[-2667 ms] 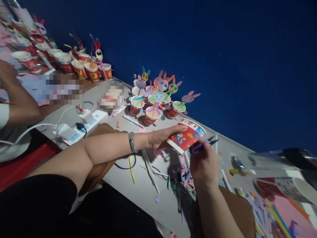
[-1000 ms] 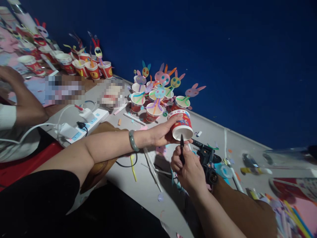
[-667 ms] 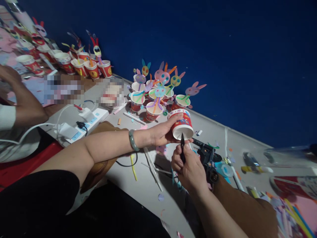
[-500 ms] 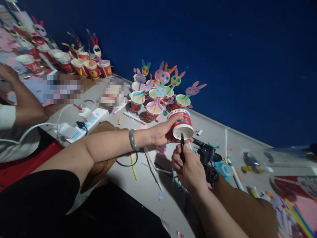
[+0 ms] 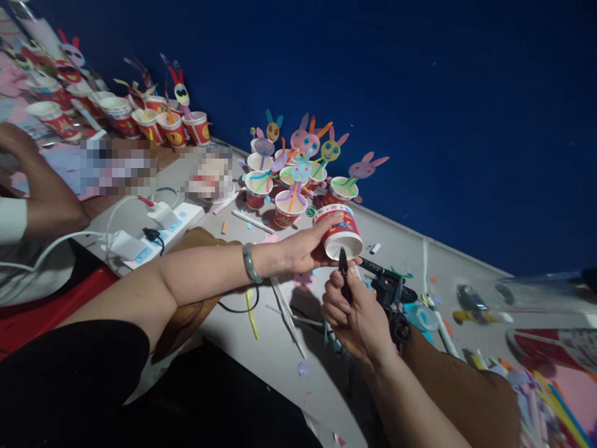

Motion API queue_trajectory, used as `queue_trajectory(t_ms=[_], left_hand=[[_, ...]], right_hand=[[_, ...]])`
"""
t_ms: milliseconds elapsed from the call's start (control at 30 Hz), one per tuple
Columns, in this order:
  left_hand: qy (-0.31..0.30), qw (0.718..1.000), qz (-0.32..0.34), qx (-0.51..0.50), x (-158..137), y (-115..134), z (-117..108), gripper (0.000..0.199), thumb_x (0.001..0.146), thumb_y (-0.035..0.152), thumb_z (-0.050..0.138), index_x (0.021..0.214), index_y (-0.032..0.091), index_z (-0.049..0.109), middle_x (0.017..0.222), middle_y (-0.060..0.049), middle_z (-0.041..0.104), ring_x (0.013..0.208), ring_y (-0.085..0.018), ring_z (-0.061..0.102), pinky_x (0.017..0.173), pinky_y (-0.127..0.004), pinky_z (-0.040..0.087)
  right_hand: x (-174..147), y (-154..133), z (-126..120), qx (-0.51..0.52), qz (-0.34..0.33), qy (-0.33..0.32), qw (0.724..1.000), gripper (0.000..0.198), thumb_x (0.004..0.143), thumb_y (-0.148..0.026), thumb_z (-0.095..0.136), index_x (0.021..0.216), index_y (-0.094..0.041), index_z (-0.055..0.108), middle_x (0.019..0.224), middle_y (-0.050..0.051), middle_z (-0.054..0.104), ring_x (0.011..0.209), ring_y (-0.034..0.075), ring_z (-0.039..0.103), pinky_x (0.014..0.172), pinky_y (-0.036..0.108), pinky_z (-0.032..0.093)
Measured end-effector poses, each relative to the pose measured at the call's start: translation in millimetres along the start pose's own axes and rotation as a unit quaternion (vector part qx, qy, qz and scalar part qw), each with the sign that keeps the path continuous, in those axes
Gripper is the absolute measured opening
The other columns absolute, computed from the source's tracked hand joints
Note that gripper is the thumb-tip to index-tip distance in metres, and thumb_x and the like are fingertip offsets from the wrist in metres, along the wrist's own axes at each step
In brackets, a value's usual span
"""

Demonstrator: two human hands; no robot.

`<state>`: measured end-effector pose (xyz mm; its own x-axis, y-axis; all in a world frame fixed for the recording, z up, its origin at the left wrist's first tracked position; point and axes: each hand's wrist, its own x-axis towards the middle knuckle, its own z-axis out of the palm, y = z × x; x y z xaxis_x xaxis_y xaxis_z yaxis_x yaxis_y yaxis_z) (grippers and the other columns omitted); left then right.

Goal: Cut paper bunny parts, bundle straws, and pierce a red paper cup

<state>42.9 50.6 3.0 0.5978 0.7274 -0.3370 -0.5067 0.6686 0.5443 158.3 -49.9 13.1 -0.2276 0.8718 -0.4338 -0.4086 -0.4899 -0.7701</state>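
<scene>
My left hand (image 5: 311,247) is wrapped round a red printed paper cup (image 5: 336,225), tilted so its white base faces me. A green bangle (image 5: 252,264) circles that wrist. In my right fist (image 5: 352,302) is a slim black pointed tool (image 5: 344,274), its exact kind unclear. The tool's tip points up at the lower part of the cup's base; whether it pierces the paper I cannot tell. Just beyond stand several paper cups (image 5: 290,211) with paper rabbit faces (image 5: 301,170) on bent coloured strips.
A black device with a bracket (image 5: 392,292) lies beside my right hand. On the left are a power strip (image 5: 175,227) with cables and another person's arm (image 5: 51,180). More decorated cups (image 5: 172,129) line the blue wall (image 5: 420,124). Coloured strips (image 5: 559,404) are heaped at lower right.
The cup and both hands have shifted very slightly left. Both grips are the same, and the tool's tip is still at the cup's base.
</scene>
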Motion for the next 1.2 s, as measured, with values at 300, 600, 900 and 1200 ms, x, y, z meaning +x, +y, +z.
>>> queue_trajectory(t_ms=[300,600,900,1200], left_hand=[[-0.002,1.0,0.006,0.002,-1.5,-0.1,1.4,0.054,0.095,0.055,0.053,0.124,0.01,0.059,0.084,-0.008,0.071,0.076,-0.018,0.067,0.083,-0.038,0.058],[0.003,1.0,-0.011,-0.007,-2.4,1.5,4.1,0.052,0.099,0.051,0.048,0.127,0.009,0.056,0.082,-0.007,0.069,0.074,-0.018,0.067,0.079,-0.037,0.058],[0.025,0.999,-0.008,-0.021,-6.6,3.4,8.5,0.048,0.095,0.05,0.058,0.125,0.012,0.057,0.084,-0.004,0.068,0.074,-0.015,0.065,0.086,-0.039,0.058],[0.023,1.0,0.001,-0.02,-4.0,2.5,7.1,0.046,0.088,0.051,0.067,0.112,0.012,0.063,0.079,-0.004,0.068,0.073,-0.016,0.066,0.078,-0.036,0.059]], right_hand=[[-0.7,-0.6,2.3,0.006,-0.011,0.01,1.0,0.046,0.086,-0.063,0.065,0.075,-0.022,0.045,0.053,-0.011,0.028,0.045,0.005,0.007,0.036,0.015,0.016],[0.3,1.9,2.2,0.006,-0.013,0.018,1.0,0.046,0.084,-0.063,0.067,0.077,-0.022,0.047,0.052,-0.011,0.03,0.044,0.005,0.007,0.036,0.015,0.016],[0.2,0.5,1.8,0.007,-0.003,0.021,1.0,0.049,0.08,-0.065,0.071,0.078,-0.022,0.048,0.052,-0.011,0.031,0.043,0.004,0.009,0.036,0.014,0.018],[-0.3,3.2,0.8,-0.003,-0.007,0.015,1.0,0.047,0.084,-0.065,0.066,0.079,-0.023,0.047,0.052,-0.011,0.03,0.043,0.004,0.008,0.036,0.015,0.018]])
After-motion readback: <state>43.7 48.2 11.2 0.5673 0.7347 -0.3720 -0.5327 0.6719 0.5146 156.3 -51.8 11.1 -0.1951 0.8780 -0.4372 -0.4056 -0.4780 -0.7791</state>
